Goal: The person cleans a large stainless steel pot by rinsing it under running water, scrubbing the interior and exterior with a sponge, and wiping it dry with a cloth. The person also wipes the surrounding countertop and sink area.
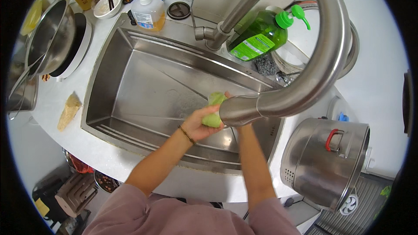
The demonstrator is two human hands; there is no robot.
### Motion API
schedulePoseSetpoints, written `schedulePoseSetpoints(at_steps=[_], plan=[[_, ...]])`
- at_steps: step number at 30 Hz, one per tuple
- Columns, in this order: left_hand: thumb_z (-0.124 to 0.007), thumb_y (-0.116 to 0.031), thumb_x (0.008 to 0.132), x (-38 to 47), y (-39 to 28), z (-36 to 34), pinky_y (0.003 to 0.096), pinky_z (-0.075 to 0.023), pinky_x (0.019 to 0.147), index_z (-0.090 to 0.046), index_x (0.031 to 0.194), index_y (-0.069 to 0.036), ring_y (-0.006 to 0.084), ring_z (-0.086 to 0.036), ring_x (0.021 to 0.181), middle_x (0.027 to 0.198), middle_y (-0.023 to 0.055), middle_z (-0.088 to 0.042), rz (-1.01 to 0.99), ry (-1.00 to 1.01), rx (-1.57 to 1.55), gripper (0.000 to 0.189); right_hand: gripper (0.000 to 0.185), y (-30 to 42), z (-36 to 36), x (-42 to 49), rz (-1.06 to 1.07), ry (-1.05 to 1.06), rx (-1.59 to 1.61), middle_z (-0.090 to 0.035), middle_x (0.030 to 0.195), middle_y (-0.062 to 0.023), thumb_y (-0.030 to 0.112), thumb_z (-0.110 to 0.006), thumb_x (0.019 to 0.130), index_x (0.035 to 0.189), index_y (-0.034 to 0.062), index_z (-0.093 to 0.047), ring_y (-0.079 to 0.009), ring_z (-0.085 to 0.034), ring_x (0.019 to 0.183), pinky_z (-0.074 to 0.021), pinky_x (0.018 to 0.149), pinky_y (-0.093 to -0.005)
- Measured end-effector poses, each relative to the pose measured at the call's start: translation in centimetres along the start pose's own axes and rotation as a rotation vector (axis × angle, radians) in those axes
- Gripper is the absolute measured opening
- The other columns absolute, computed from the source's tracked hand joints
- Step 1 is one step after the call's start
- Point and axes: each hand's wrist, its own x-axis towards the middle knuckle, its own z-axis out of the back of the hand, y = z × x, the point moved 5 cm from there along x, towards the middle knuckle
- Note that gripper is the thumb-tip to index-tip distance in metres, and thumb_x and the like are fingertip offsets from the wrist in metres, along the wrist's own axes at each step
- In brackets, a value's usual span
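Observation:
A pale green vegetable (pixel 212 119), of a kind I cannot make out, is held over the stainless steel sink (pixel 147 81). My left hand (pixel 200 125) grips it from the near left side, with a thin bracelet at the wrist. My right hand (pixel 227 95) is mostly hidden behind the spray head of the faucet (pixel 240 111). Only a fingertip shows at the vegetable's far right edge, so its grip cannot be judged. The faucet's thick neck arches from the back rim over the right part of the sink. Wet marks show on the sink floor.
Behind the sink stand a clear pump bottle (pixel 147 9), a green pump bottle (pixel 261 36) and a steel wool scrubber (pixel 265 64). A large steel pot (pixel 320 160) is at the right. Left are a piece of ginger-like root (pixel 69 112) and a metal pan (pixel 54 36).

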Motion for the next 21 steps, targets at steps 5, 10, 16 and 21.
schedulePoseSetpoints(at_steps=[5,10,16,21], plan=[[-0.054,-0.021,0.094,-1.7,2.6,-1.2,0.0377,-0.0595,0.076,-0.047,0.128,-0.007,0.0248,-0.057,0.112,0.126,0.0112,-0.053,-0.203,-0.126,-0.409,0.038,0.058,-2.5,-11.0,-2.8,0.086,0.294,0.895,-0.052,0.129,-0.0107,0.038,-0.048,0.095,0.147,0.0239,-0.026,-0.0276,-0.051,0.116,-0.0443,0.098,-0.0533],[-0.057,-0.022,0.093,-3.4,3.2,-1.2,0.0175,-0.0430,0.046,-0.052,0.109,-0.007,0.0100,-0.052,0.068,0.097,0.0050,-0.056,0.027,0.115,-0.253,0.023,0.050,-1.3,-10.6,-1.1,-0.025,0.532,0.775,-0.053,0.107,-0.0049,0.029,-0.051,0.096,0.142,0.0234,-0.032,-0.0191,-0.052,0.094,-0.0501,0.077,-0.0384],[-0.061,-0.021,0.086,-4.1,-0.2,-0.1,0.0220,-0.0354,0.042,-0.053,0.091,-0.005,0.0110,-0.045,0.049,0.069,0.0036,-0.054,0.084,-0.314,0.759,0.019,0.032,0.7,-11.9,-1.2,-0.223,0.055,0.203,-0.045,0.071,0.0014,0.022,-0.056,0.094,0.121,0.0063,-0.049,-0.0095,-0.043,0.058,-0.0385,0.049,-0.0238],[-0.057,-0.017,0.078,-1.3,-1.1,3.3,0.0478,-0.0461,0.050,-0.054,0.087,0.003,0.0365,-0.058,0.051,0.068,0.0215,-0.061,-0.431,-0.426,1.848,0.022,0.020,-3.0,-9.9,0.4,-0.275,-0.173,0.167,-0.042,0.061,0.0029,0.020,-0.057,0.092,0.102,0.0024,-0.056,-0.0093,-0.038,0.048,-0.0347,0.044,-0.0237]])
